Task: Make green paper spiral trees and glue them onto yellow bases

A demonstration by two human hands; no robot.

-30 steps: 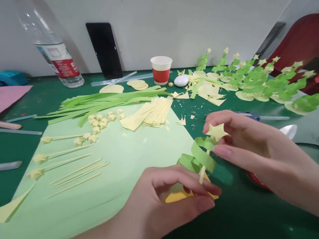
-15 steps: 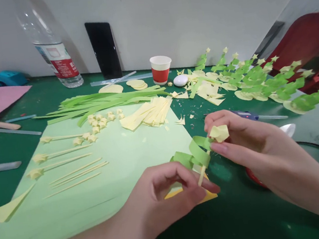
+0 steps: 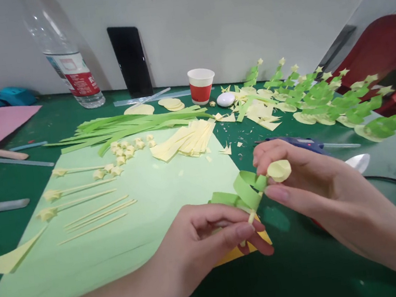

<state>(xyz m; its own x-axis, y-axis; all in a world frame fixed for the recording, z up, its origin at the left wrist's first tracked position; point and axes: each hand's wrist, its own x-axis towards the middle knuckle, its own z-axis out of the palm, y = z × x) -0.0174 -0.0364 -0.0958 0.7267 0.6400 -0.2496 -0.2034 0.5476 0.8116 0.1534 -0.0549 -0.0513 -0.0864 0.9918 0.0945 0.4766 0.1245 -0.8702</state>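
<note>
My left hand (image 3: 214, 248) is closed, its thumb and fingers pinching the lower part of a thin wooden stick (image 3: 251, 216). A pale yellow paper star (image 3: 280, 171) tops the stick, its face turned partly away. Around the stick loops a green paper strip (image 3: 246, 191), whose loose end trails left behind my left fingers. My right hand (image 3: 312, 182) is closed at the upper end, thumb and fingertips gripping the strip and stick just below the star. Under my left hand shows a corner of orange-yellow paper (image 3: 265, 244).
Sticks with stars (image 3: 53, 194), bare sticks (image 3: 97, 215) and loose paper stars (image 3: 123, 151) lie on a light green sheet (image 3: 159, 187). Behind are green strips (image 3: 125, 126) and a paper cup (image 3: 201, 85). A blue glue gun (image 3: 301, 142) lies beyond my right hand; finished stems (image 3: 344, 95) stand right.
The star has turned between my hands, showing a different face. My left fingers have shifted their grip on the stick, and my right fingertips have moved slightly. The camera view has shifted a little.
</note>
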